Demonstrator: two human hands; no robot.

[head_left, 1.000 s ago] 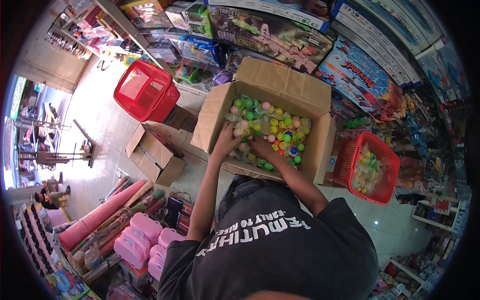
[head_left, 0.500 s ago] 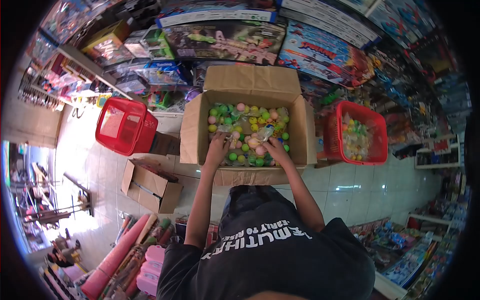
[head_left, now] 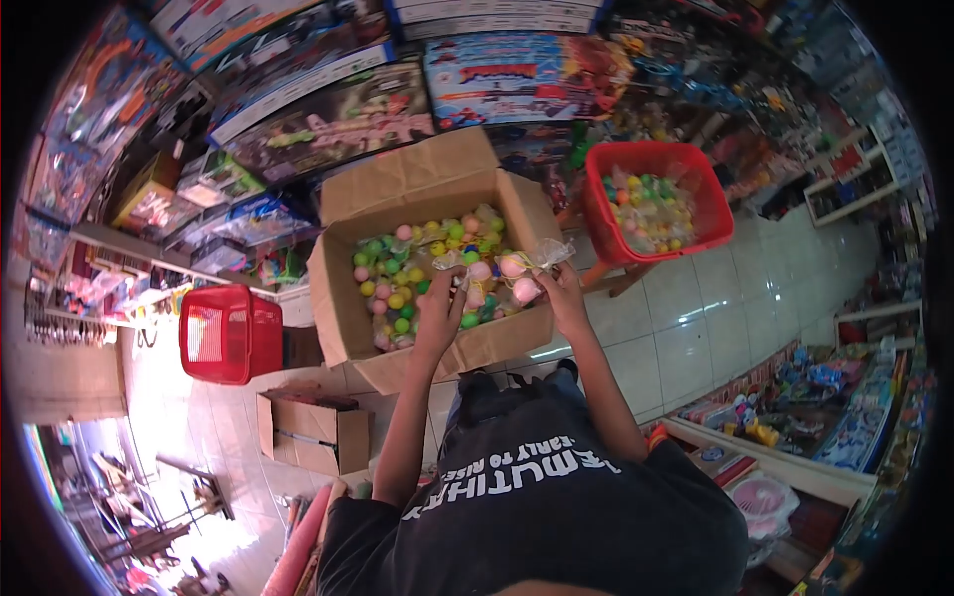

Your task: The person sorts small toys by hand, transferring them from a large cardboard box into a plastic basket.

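An open cardboard box (head_left: 334, 288) in front of me is filled with small balls in pink, green and yellow, many in clear plastic bags. My right hand (head_left: 564, 300) is closed on the gathered plastic of a bag of pink balls (head_left: 524, 289), raised near the box's right front corner. Beside it, my left hand (head_left: 442, 310) is over the box, fingers closed at the clear plastic of another bag with pink balls (head_left: 479, 271). Its exact grip is partly hidden.
Right of the box, a red basket (head_left: 723, 214) with bagged balls rests on a wooden stool. Another red basket (head_left: 260, 333) stands at left, above a smaller cardboard box (head_left: 316, 437) on the tiled floor. Boxed toys (head_left: 497, 84) line the shelves behind.
My view has turned right, bringing the right-hand basket closer to the middle. My right hand has lifted its bag of pink balls toward the box's right side.
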